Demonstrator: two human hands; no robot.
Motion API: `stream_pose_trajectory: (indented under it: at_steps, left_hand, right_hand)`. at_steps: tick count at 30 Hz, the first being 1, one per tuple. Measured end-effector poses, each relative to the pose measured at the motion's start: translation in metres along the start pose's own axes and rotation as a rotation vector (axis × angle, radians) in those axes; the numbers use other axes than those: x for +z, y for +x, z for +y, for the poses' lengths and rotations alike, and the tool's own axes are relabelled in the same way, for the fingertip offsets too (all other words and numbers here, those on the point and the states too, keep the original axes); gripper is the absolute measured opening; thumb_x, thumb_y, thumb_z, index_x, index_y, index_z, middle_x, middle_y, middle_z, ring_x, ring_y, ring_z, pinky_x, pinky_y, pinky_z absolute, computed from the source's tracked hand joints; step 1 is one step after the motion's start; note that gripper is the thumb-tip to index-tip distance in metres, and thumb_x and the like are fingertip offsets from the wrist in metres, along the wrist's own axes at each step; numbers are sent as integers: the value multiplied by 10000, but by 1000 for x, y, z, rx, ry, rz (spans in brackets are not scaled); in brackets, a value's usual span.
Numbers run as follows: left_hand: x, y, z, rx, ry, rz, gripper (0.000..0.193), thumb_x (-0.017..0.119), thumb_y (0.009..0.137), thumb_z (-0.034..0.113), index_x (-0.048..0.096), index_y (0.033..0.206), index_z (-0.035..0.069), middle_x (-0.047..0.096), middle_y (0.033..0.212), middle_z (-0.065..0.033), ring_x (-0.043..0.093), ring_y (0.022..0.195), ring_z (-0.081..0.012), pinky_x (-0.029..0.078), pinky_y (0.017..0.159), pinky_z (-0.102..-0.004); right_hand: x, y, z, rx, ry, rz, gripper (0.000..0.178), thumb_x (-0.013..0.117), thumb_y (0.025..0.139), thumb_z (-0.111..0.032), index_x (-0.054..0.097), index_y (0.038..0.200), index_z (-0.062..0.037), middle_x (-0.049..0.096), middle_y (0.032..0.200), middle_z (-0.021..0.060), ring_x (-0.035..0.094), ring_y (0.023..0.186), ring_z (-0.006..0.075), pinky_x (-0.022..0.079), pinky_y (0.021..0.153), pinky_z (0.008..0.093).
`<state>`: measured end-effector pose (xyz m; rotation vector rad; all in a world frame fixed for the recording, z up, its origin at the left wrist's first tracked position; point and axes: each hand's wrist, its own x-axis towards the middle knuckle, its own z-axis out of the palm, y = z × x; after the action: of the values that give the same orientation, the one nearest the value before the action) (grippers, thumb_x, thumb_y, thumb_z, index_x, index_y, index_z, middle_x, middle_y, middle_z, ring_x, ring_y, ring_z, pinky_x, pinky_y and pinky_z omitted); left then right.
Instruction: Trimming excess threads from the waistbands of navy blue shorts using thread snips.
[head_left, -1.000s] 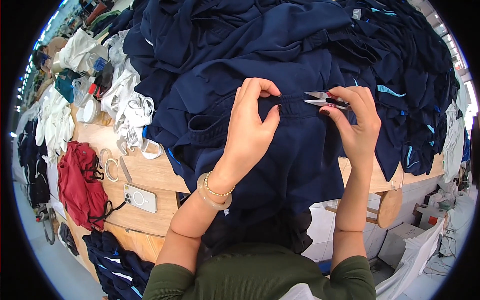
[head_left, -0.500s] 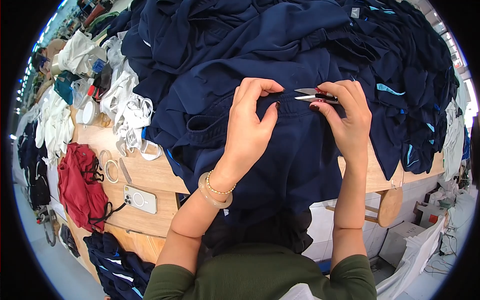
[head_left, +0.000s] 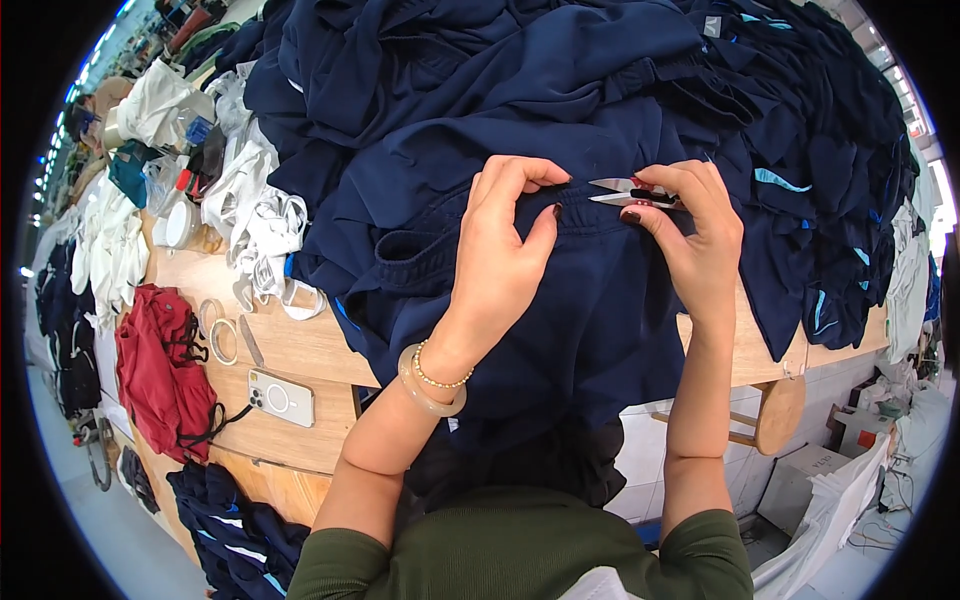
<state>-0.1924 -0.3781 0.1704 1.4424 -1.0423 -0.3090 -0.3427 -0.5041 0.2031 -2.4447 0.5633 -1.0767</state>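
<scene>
Navy trousers (head_left: 600,290) with a gathered elastic waistband (head_left: 590,215) lie in front of me, their lower part hanging over the table's near edge. My left hand (head_left: 510,230) rests at the waistband, thumb and curled forefinger a little apart. Between those fingertips only navy cloth shows; a fine thread could not be made out. In my right hand (head_left: 695,225) are small thread snips (head_left: 612,190), gripped between thumb and fingers. Their blades stand apart and point left at my left fingertips, just over the waistband.
A big heap of navy garments (head_left: 480,70) covers the far side. On the left lie white cloth strips (head_left: 265,220), a red garment (head_left: 160,375), tape rolls (head_left: 223,341) and a phone (head_left: 281,398) on the wooden table (head_left: 300,345). A wooden stool (head_left: 780,415) stands at the lower right.
Both hands stay almost in place over the waistband. The snips' blades look slightly shifted between my right fingers, still spread.
</scene>
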Motion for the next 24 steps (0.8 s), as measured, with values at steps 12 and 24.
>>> stream_pose_trajectory:
  at_steps: [12,24]
  left_hand:
    - [1,2,1,18,3,-7,234,657,840,-78,644,1067,-21,615,1062,-72,584,997,-181,450,935,-278]
    - [-17,11,1,-35,48,-237,178,617,908,-65,681,1074,-53,628,937,-78,639,851,-174,499,810,-248]
  right_hand:
    - [7,-5,-2,339,578,78,266,803,793,-2,694,1036,-16,664,918,6,637,866,85,494,755,223]
    - [22,-4,-9,433,893,143,218,713,935,-60,638,1136,-20,630,978,22,524,787,35,440,688,192]
